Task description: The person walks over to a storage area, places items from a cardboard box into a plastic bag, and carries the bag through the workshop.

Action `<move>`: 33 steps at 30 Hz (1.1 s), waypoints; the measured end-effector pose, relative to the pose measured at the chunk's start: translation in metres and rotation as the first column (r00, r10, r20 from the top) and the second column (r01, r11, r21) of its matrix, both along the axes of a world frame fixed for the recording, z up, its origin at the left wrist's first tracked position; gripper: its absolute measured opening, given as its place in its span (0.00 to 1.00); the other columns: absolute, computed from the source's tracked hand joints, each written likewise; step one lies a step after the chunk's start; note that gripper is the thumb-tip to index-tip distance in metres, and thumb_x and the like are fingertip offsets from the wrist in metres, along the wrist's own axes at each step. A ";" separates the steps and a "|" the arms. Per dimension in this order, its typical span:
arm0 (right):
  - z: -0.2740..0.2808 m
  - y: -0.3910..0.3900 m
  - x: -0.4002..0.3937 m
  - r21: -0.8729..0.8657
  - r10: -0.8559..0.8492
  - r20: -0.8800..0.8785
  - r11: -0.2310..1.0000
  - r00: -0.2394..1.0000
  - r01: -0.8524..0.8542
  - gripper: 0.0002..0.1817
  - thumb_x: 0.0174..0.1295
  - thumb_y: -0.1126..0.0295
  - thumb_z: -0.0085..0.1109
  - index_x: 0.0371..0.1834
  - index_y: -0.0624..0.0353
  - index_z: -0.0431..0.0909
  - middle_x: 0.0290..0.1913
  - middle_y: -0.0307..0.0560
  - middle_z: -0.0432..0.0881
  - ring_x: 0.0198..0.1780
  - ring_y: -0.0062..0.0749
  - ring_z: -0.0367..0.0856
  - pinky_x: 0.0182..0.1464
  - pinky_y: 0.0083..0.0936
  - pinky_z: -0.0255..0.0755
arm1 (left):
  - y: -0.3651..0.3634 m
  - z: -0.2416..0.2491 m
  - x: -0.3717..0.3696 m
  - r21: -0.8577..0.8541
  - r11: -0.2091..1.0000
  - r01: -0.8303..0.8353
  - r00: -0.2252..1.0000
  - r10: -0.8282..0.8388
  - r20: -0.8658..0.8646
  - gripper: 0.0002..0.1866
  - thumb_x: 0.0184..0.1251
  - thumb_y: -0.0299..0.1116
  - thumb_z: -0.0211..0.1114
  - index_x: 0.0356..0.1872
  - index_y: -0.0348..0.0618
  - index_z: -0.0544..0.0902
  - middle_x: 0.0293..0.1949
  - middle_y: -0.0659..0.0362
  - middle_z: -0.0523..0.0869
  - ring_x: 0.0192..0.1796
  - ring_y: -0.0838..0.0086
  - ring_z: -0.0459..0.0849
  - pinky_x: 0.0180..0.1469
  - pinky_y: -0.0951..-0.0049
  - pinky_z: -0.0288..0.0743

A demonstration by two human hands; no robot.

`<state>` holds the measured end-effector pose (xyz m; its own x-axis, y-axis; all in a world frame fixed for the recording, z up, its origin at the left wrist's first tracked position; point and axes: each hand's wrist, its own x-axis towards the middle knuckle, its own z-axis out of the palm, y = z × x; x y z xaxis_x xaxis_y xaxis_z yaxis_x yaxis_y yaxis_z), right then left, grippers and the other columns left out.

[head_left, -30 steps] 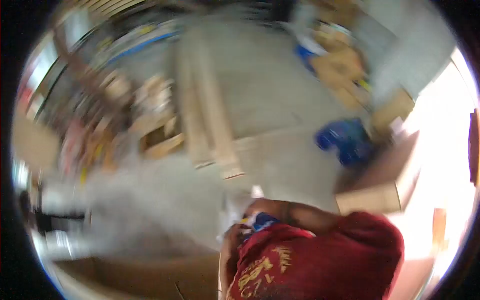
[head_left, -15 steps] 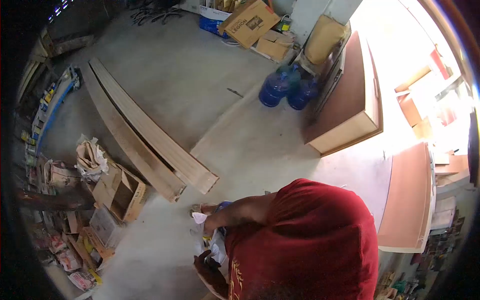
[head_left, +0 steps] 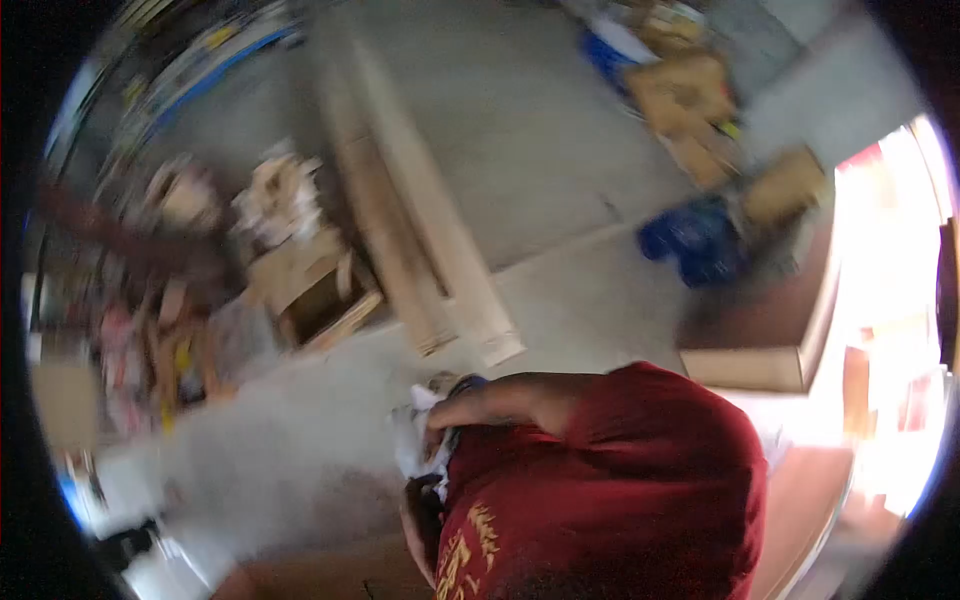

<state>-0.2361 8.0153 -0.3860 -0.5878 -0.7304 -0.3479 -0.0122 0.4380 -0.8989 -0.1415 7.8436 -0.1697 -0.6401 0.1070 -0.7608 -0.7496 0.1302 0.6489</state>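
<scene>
Blur softens the whole head view. My right arm reaches leftward from the red shirt (head_left: 620, 470), and my right hand (head_left: 436, 424) is closed on a crumpled white cloth (head_left: 408, 440). Just below it, my left hand (head_left: 424, 490) is dark and smeared, close against the cloth's lower part. Its fingers cannot be made out, nor whether they grip the cloth. Part of a foot (head_left: 440, 381) shows beyond the cloth.
Two long boards (head_left: 425, 200) lie on the grey floor (head_left: 540, 130). An open cardboard box (head_left: 310, 285) and crumpled paper (head_left: 280, 200) are left of them. Blue water bottles (head_left: 695, 240) stand beside a brown cabinet (head_left: 760, 325) at the right. Shelving (head_left: 220, 60) lies upper left.
The view has swung, so boards, box and bottles appear farther right and higher. My left hand has come up closer to my right hand and the white cloth.
</scene>
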 end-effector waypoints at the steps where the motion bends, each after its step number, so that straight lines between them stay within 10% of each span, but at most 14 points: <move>1: 0.001 -0.009 -0.005 0.017 0.057 0.016 0.998 0.998 -0.057 0.32 0.51 0.58 0.68 0.61 0.55 0.73 0.59 0.50 0.77 0.56 0.39 0.75 0.63 0.33 0.65 | -0.012 -0.020 -0.002 0.017 0.999 -0.040 0.997 0.038 0.073 0.13 0.69 0.37 0.53 0.45 0.41 0.81 0.27 0.58 0.78 0.25 0.74 0.73 0.29 0.75 0.67; 3: 0.008 -0.026 -0.017 0.064 0.169 0.042 0.983 0.985 -0.171 0.33 0.51 0.58 0.69 0.61 0.55 0.73 0.59 0.50 0.77 0.56 0.39 0.75 0.63 0.33 0.65 | -0.028 -0.012 -0.012 -0.059 0.991 0.118 0.983 -0.125 -0.132 0.11 0.67 0.29 0.53 0.46 0.45 0.82 0.27 0.57 0.80 0.26 0.71 0.75 0.29 0.73 0.69; 5: 0.014 -0.050 -0.032 0.102 0.286 0.059 0.951 0.956 -0.291 0.33 0.50 0.58 0.69 0.61 0.55 0.73 0.59 0.50 0.77 0.57 0.39 0.75 0.63 0.33 0.64 | -0.037 0.041 -0.043 -0.079 0.981 0.179 0.969 -0.162 0.184 0.13 0.65 0.25 0.54 0.48 0.45 0.81 0.35 0.51 0.83 0.33 0.66 0.79 0.36 0.68 0.73; 9: 0.020 -0.113 -0.067 0.174 0.457 0.077 0.869 0.886 -0.463 0.34 0.49 0.58 0.69 0.62 0.55 0.73 0.60 0.50 0.76 0.57 0.39 0.74 0.63 0.33 0.64 | -0.097 0.000 -0.026 -0.162 0.981 0.107 0.987 -0.125 -0.103 0.15 0.64 0.25 0.55 0.51 0.45 0.77 0.44 0.50 0.82 0.45 0.54 0.79 0.48 0.62 0.72; 11: 0.017 -0.155 -0.082 0.206 0.517 0.064 0.830 0.854 -0.518 0.34 0.49 0.57 0.70 0.62 0.55 0.73 0.60 0.50 0.76 0.57 0.39 0.74 0.64 0.32 0.64 | -0.133 -0.006 -0.032 0.049 0.990 -0.129 0.966 0.137 -0.220 0.24 0.72 0.52 0.43 0.42 0.45 0.83 0.23 0.65 0.75 0.22 0.81 0.64 0.28 0.80 0.55; 12: 0.022 -0.171 -0.093 0.220 0.528 0.056 0.821 0.847 -0.527 0.35 0.49 0.57 0.70 0.62 0.55 0.73 0.60 0.50 0.76 0.57 0.39 0.74 0.64 0.32 0.64 | -0.150 -0.013 -0.039 0.141 0.977 -0.160 0.921 0.200 -0.335 0.17 0.71 0.44 0.50 0.44 0.44 0.82 0.27 0.59 0.80 0.26 0.73 0.72 0.30 0.73 0.64; 13: 0.024 -0.193 -0.101 0.239 0.544 0.045 0.809 0.838 -0.537 0.35 0.49 0.57 0.70 0.62 0.55 0.73 0.60 0.50 0.76 0.58 0.39 0.74 0.64 0.32 0.64 | -0.172 -0.026 -0.044 -0.135 0.991 0.011 0.978 -0.039 -0.205 0.13 0.66 0.28 0.51 0.49 0.38 0.75 0.36 0.45 0.81 0.38 0.57 0.80 0.42 0.63 0.73; 17: 0.045 -0.282 -0.119 0.292 0.595 0.006 0.768 0.804 -0.570 0.36 0.48 0.57 0.70 0.62 0.55 0.73 0.61 0.50 0.76 0.58 0.39 0.74 0.64 0.32 0.64 | -0.259 -0.006 -0.052 -0.196 0.979 -0.051 0.887 -0.046 -0.460 0.14 0.68 0.28 0.48 0.51 0.36 0.73 0.37 0.46 0.81 0.37 0.59 0.79 0.42 0.66 0.74; 18: 0.055 -0.305 -0.124 0.294 0.602 -0.011 0.765 0.798 -0.573 0.36 0.48 0.57 0.71 0.62 0.55 0.73 0.61 0.50 0.76 0.58 0.39 0.74 0.64 0.32 0.64 | -0.277 -0.018 -0.050 0.113 0.966 -0.232 0.955 0.248 -0.161 0.12 0.67 0.26 0.49 0.50 0.36 0.73 0.40 0.45 0.81 0.37 0.56 0.79 0.43 0.66 0.74; 22: 0.080 -0.393 -0.143 0.267 0.593 -0.112 0.791 0.797 -0.551 0.37 0.47 0.57 0.71 0.63 0.54 0.72 0.61 0.50 0.75 0.59 0.40 0.74 0.64 0.32 0.64 | -0.347 -0.006 -0.046 0.025 0.985 -0.170 0.919 0.168 -0.356 0.16 0.63 0.22 0.57 0.53 0.37 0.73 0.42 0.50 0.82 0.39 0.64 0.78 0.43 0.66 0.74; 24: 0.082 -0.434 -0.152 0.238 0.579 -0.165 0.809 0.798 -0.538 0.37 0.46 0.56 0.71 0.63 0.54 0.72 0.61 0.50 0.75 0.59 0.40 0.73 0.64 0.32 0.63 | -0.376 0.011 -0.055 0.177 0.877 -0.446 0.872 0.471 -0.134 0.13 0.66 0.31 0.57 0.49 0.37 0.77 0.40 0.55 0.82 0.39 0.71 0.76 0.41 0.68 0.72; 31: 0.045 -0.553 -0.169 0.050 0.453 -0.397 0.879 0.798 -0.474 0.39 0.45 0.56 0.72 0.63 0.54 0.72 0.62 0.50 0.75 0.60 0.40 0.73 0.65 0.31 0.63 | -0.448 0.050 -0.113 0.284 0.711 -0.644 0.761 0.635 0.135 0.21 0.72 0.48 0.48 0.36 0.43 0.83 0.27 0.67 0.75 0.28 0.81 0.66 0.32 0.81 0.59; 33: 0.031 -0.574 -0.175 0.074 0.600 -0.144 0.800 0.787 -0.596 0.44 0.39 0.52 0.74 0.63 0.56 0.72 0.65 0.53 0.71 0.64 0.41 0.70 0.67 0.32 0.60 | -0.471 0.040 -0.130 0.262 0.709 -0.655 0.753 0.640 0.152 0.21 0.72 0.48 0.48 0.36 0.42 0.83 0.25 0.68 0.73 0.27 0.82 0.64 0.31 0.80 0.58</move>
<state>-0.4116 7.4410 -0.3547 -0.0834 -0.9462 -0.3128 -0.4141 0.3184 -0.8527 -0.2716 7.3724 -0.1297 -0.5977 -0.1076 -0.7944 -0.6111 -0.5803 0.5384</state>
